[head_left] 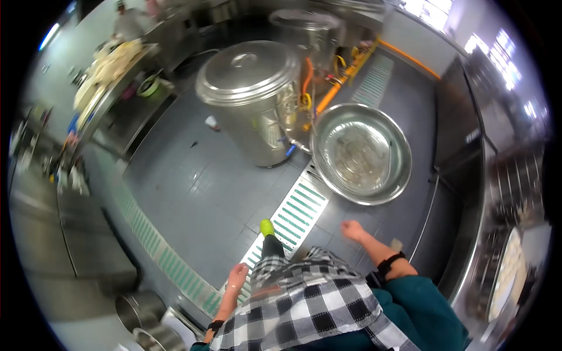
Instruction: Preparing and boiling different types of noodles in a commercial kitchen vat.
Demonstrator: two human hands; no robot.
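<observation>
My left hand [237, 275] hangs beside my checked apron [316, 298], over the floor grate [298, 213]. Its fingers look curled in, and I see nothing held. My right hand [352, 230] is out in front on the right, loosely closed, with no object showing in it. Nearest to it is a wide round metal basin [404, 169], apart from the hand, with clear liquid or a shiny wet bottom inside. Left of the basin stands a tall lidded steel pot [246, 111]. One green shoe [267, 227] shows on the grate.
Behind the pot, an orange pipe [333, 93] with yellow valves runs to the back. A second steel pot [307, 35] stands there. Steel counters line both sides; a tray of pale pieces [508, 275] sits at right. Metal pots [140, 310] stand at lower left. Far-left people are blurred.
</observation>
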